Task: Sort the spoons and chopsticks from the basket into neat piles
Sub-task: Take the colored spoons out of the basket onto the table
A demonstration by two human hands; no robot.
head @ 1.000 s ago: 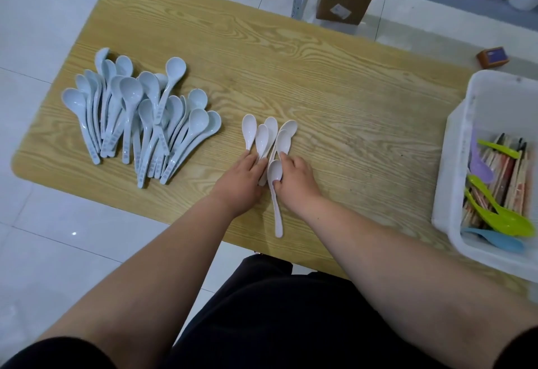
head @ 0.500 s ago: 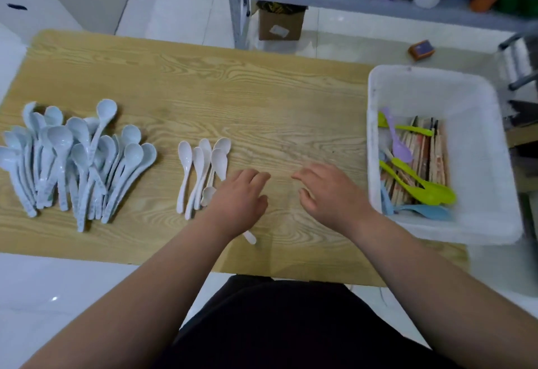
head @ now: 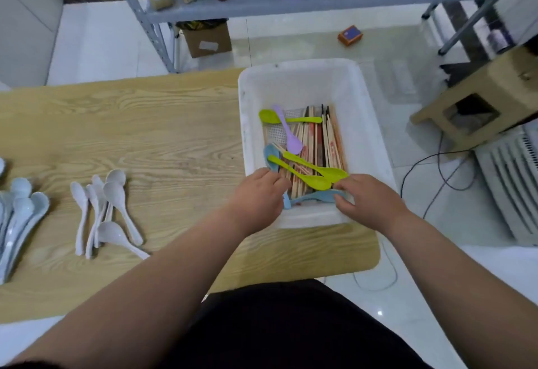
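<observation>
A white basket stands on the right end of the wooden table. Inside lie wooden chopsticks, green spoons, a purple spoon and blue spoons. My left hand reaches over the basket's near left wall with fingers bent and nothing visibly held. At the near right corner, the fingers of my right hand close around the bowl end of a blue spoon. A small pile of white spoons lies on the table, and pale blue spoons sit at the left edge.
Beyond the table a metal shelf holds bottles and boxes, with a cardboard box beneath it. A small orange box lies on the floor. To the right are a tan stool, a white heater and a black cable.
Both hands left the white spoons and moved right into the basket. The view swung right with them, and my right hand closed on a blue spoon.
</observation>
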